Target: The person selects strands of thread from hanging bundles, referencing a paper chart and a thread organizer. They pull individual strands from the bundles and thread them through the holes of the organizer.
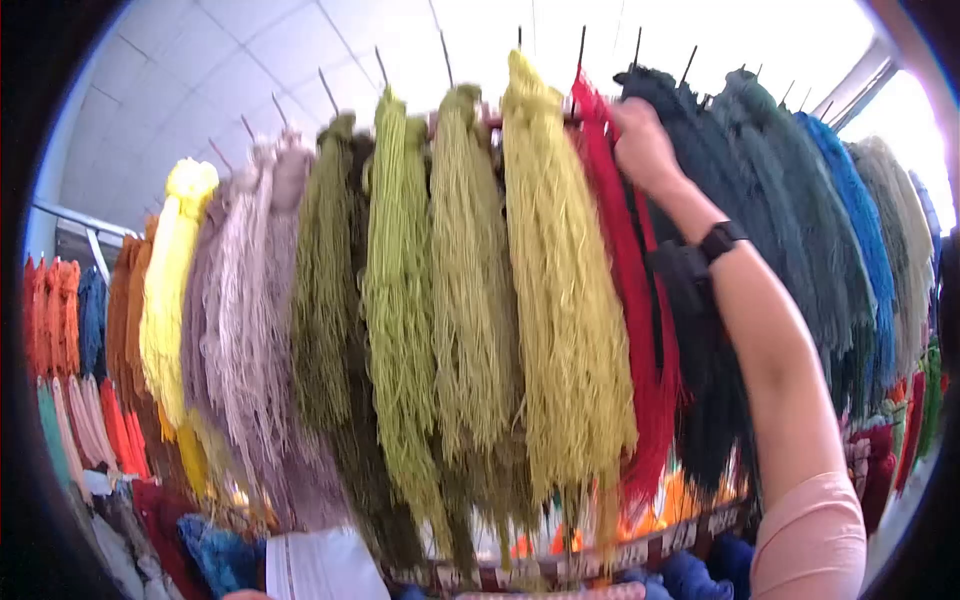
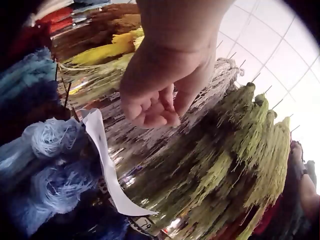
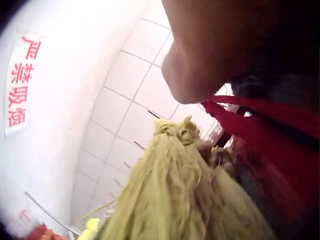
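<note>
My right hand [image 1: 643, 148] is raised to the top of a red yarn skein [image 1: 625, 300], between a pale yellow-green skein [image 1: 560, 280] and dark blue-green skeins [image 1: 690, 200]. Its fingers grip the skein's upper end; in the right wrist view the red strands [image 3: 270, 130] gather to a point beside the hand [image 3: 187, 75], whose fingertips are hidden. Low in front of the hanging yarn, my left hand [image 2: 155, 95] has loosely curled fingers and holds nothing visible. A white sheet of paper [image 2: 107, 160] hangs beneath it in the left wrist view.
Thin metal prongs [image 1: 447, 58] stick up along the row of skeins. Olive and lime skeins [image 1: 395, 280], lilac skeins [image 1: 250, 270] and a bright yellow skein [image 1: 170, 290] hang to the left. Blue yarn bundles [image 2: 55, 187] lie below. A sign with red characters [image 3: 21, 85] is on the wall.
</note>
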A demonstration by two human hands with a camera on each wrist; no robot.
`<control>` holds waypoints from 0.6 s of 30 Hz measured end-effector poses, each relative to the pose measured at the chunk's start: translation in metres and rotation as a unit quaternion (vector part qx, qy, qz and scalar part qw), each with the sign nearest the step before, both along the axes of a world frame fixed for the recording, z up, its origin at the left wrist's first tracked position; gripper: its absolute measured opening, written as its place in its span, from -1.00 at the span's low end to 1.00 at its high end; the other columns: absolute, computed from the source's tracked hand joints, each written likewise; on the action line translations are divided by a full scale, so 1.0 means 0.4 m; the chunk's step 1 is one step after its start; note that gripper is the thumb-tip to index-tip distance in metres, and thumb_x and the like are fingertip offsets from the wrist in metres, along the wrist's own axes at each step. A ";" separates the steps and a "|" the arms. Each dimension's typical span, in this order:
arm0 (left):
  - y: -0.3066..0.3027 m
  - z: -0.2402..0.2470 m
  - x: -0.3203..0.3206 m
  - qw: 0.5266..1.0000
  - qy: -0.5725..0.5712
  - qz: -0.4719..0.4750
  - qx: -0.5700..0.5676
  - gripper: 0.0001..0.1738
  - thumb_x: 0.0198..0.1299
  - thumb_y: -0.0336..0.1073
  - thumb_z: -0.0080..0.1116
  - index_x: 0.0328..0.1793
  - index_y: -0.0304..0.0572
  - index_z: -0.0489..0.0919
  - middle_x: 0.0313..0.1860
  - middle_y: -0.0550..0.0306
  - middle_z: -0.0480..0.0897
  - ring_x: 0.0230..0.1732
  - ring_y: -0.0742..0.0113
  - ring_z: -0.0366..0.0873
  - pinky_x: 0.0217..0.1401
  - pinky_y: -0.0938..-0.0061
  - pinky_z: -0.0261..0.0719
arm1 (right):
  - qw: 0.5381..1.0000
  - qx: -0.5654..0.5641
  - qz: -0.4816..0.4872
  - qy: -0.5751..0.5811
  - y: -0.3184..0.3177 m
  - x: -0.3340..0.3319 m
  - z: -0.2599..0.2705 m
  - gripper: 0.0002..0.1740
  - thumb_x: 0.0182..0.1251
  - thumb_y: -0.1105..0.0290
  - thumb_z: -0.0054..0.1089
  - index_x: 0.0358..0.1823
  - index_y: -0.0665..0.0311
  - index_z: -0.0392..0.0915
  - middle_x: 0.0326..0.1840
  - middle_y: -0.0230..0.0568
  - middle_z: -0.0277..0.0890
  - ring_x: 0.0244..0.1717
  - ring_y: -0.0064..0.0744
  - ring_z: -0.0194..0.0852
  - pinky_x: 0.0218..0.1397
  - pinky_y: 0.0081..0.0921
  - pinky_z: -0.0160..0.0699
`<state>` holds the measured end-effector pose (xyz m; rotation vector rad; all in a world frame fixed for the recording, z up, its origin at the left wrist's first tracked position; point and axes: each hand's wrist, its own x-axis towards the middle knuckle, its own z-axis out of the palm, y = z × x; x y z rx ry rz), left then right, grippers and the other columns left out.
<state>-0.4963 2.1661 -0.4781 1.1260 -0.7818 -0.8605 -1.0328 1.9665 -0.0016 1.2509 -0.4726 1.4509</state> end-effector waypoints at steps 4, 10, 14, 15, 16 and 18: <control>-0.066 -0.037 0.061 0.990 -0.122 0.067 -0.006 -0.82 0.15 -0.27 -0.05 -0.42 -0.18 0.46 -0.70 0.32 0.35 -0.68 0.55 0.28 -0.66 0.66 0.24 | 0.984 -0.024 0.160 0.077 0.139 0.083 -0.317 -0.78 0.00 0.58 -0.04 -0.25 0.32 0.45 -0.29 -0.19 0.37 -0.29 -0.37 0.33 -0.22 -0.59 0.35; -0.151 -0.071 0.137 0.974 -0.191 0.104 0.068 -0.71 0.18 -0.07 -0.09 -0.36 -0.12 0.45 -0.56 0.37 0.39 -0.57 0.58 0.26 -0.54 0.68 0.20 | 0.653 0.668 0.137 0.330 0.132 0.182 -0.809 -0.87 0.01 0.50 0.05 -0.37 0.37 0.45 -0.45 -0.07 0.43 -0.36 -0.18 0.42 -0.28 -0.42 0.38; -0.207 -0.053 0.133 0.970 -0.074 0.111 0.204 -0.48 0.11 0.12 -0.05 -0.14 -0.24 0.46 -0.22 0.17 0.53 -0.20 0.38 0.46 -0.14 0.42 0.39 | 0.469 0.803 0.085 0.357 0.063 0.161 -1.017 -0.49 0.03 0.30 0.11 0.04 0.34 0.29 -0.07 0.09 0.35 0.01 0.02 0.27 0.09 -0.27 0.23; -0.212 -0.054 0.154 0.977 -0.053 0.075 0.193 -0.48 0.10 0.10 -0.03 -0.14 -0.27 0.46 -0.22 0.14 0.54 -0.22 0.36 0.48 -0.15 0.41 0.41 | 0.465 0.808 0.055 0.358 0.059 0.159 -1.043 -0.45 0.03 0.27 0.12 0.06 0.34 0.26 -0.04 0.08 0.33 0.04 0.01 0.25 0.11 -0.29 0.21; -0.232 -0.066 0.171 0.982 -0.034 0.031 0.183 -0.48 0.10 0.08 -0.01 -0.14 -0.30 0.47 -0.23 0.11 0.55 -0.24 0.35 0.49 -0.16 0.41 0.43 | 0.459 0.815 0.021 0.352 0.055 0.146 -1.082 -0.42 0.03 0.25 0.13 0.08 0.35 0.24 -0.01 0.08 0.32 0.06 0.01 0.23 0.14 -0.30 0.19; -0.281 -0.084 0.198 0.980 -0.004 -0.042 0.194 -0.51 0.07 -0.04 0.08 -0.14 -0.43 0.48 -0.26 0.00 0.58 -0.33 0.27 0.55 -0.23 0.40 0.51 | 0.389 0.858 0.031 0.334 0.063 0.145 -1.109 -0.33 0.03 0.18 0.15 0.12 0.38 0.17 0.03 0.08 0.30 0.08 -0.01 0.23 0.17 -0.33 0.17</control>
